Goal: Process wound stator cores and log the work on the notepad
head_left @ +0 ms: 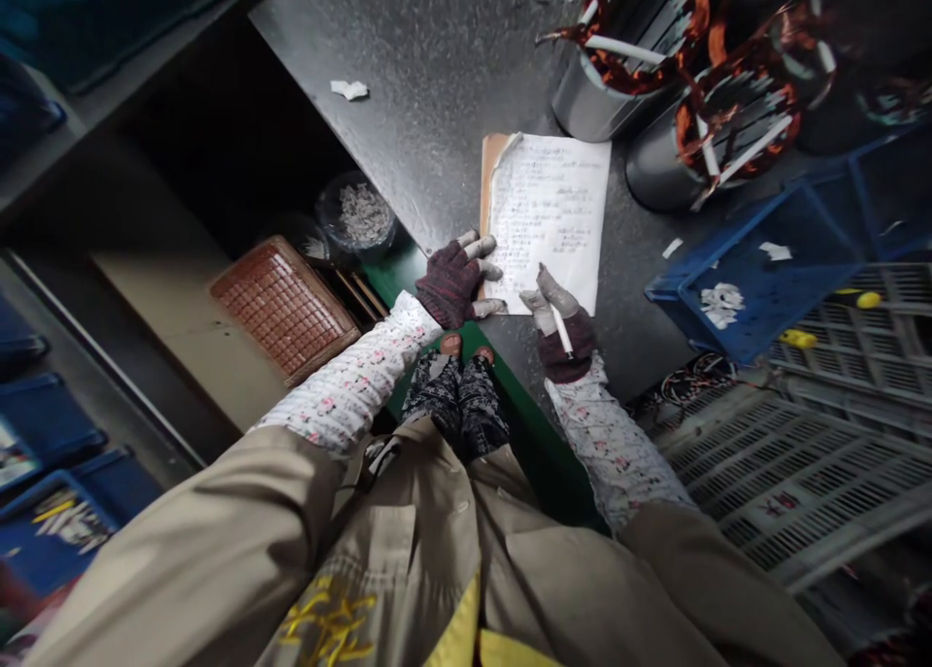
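Left hand: the left hand (455,281), in a dark maroon knitted glove with pale grey fingertips, lies flat on the lower left edge of the handwritten white paper sheet (551,216); its fingers are spread apart and press down, gripping nothing.

Right hand: the right hand (560,329), gloved alike, has its fingers closed together around a slim white pen (560,329), whose tip seems to meet the sheet's lower edge.

Sheet: it lies on a tan cardboard backing (489,167) upon the dark speckled worktable (429,65), close to the near table edge; its upper left corner is curled and torn.

Surroundings, far side: two grey metal motor stators wound with copper wire (633,50) stand just beyond the sheet, with white insulating strips projecting from them.

Surroundings, right: a blue plastic crate (757,269) holds white paper scraps; grey slotted plastic trays (822,434) lie nearer the person.

Surroundings, left: a reddish-brown woven seat pad (281,308) and a round container of pale shavings (356,216) sit below table level.

Risk, slippage: the sheet appears to be loose on its backing; should the flat hand lift while the pen bears down, the paper would probably shift and the writing smear or skew.

Risk, tearing: the thick glove likely dulls touch, so heavy pen pressure near the unsupported edge could puncture or crease the paper.

Risk, fall: the sheet lies so near the table edge that a sideways nudge might send it to the floor.
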A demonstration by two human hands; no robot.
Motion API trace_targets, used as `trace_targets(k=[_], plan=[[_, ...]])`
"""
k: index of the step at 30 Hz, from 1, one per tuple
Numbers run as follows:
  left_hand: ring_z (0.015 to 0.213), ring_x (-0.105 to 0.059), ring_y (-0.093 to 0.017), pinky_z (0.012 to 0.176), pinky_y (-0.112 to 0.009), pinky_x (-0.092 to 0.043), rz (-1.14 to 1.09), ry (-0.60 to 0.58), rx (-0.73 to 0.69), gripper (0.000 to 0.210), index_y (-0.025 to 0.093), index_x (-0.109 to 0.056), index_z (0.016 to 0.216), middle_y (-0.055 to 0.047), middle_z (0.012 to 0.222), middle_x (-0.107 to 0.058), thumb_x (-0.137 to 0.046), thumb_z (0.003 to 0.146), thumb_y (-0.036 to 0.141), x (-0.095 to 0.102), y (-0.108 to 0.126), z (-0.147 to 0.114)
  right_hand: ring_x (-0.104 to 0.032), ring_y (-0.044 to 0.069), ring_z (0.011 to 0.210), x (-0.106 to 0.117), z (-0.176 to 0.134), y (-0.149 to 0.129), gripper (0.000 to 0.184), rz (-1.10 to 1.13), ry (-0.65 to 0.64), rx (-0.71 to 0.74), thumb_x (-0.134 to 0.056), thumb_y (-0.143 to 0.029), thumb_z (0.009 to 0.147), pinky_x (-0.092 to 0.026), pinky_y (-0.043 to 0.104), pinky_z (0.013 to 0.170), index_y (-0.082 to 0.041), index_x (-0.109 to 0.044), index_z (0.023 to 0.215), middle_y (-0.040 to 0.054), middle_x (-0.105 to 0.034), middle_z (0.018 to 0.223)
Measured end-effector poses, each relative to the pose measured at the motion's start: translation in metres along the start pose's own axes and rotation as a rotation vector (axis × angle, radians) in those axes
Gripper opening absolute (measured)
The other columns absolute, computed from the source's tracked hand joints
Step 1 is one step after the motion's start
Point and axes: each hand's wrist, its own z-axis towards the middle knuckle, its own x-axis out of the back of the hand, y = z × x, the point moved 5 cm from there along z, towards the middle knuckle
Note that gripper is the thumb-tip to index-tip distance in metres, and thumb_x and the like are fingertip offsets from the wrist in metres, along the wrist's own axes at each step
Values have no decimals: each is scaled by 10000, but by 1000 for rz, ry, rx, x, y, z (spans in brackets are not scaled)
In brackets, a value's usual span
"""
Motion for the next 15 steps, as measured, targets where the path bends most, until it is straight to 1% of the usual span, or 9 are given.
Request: trace_targets(k=[2, 3, 6, 9, 12, 15], plan=[[1758, -500, -463, 1462, -673, -420, 0, -19, -5, 759, 276, -836, 1383, -139, 1792, -650, -755, 994, 922, 0, -1, 0, -854, 325, 1354, 1, 6, -3, 514, 16, 84, 6, -672, -612, 1225, -724, 557, 1232, -211, -828, 1505, 143, -861, 1457], [1759, -495, -471, 1459, -687, -419, -3, -26, -7, 773, 272, -835, 1387, -142, 1796, -645, -758, 987, 928, 1, -1, 0, -870, 331, 1315, 1, 8, -3, 518, 12, 102, -2, -706, -638, 1199, -736, 561, 1212, -213, -852, 1457, 139, -875, 1421], [1751, -497, -500, 1446, -739, -414, -22, -39, -9, 809, 250, -827, 1395, -155, 1805, -633, -764, 971, 936, 1, -2, 1, -876, 337, 1303, -1, 13, -3, 565, -25, 97, -49, -739, -698, 1159, -723, 578, 1231, -198, -874, 1385, 142, -892, 1375], [1748, -498, -509, 1446, -763, -403, -39, -39, -7, 810, 254, -823, 1397, -143, 1798, -637, -782, 955, 931, 1, -2, 1, -874, 329, 1307, -1, 14, -7, 594, -20, 99, -44, -710, -718, 1168, -716, 582, 1235, -176, -864, 1354, 151, -897, 1359], [1756, -485, -507, 1463, -747, -387, -45, -37, 9, 804, 258, -833, 1379, -151, 1786, -644, -789, 950, 937, 1, -2, 2, -874, 319, 1298, 0, 14, -12, 542, -31, 109, -10, -706, -663, 1183, -707, 554, 1241, -172, -860, 1354, 164, -897, 1350], [1755, -483, -509, 1463, -739, -388, -46, -42, 26, 807, 256, -842, 1361, -170, 1771, -652, -792, 946, 947, -1, -5, 2, -875, 325, 1288, 0, 14, -13, 502, -76, 113, -1, -704, -628, 1174, -706, 530, 1234, -195, -870, 1366, 154, -898, 1345]])
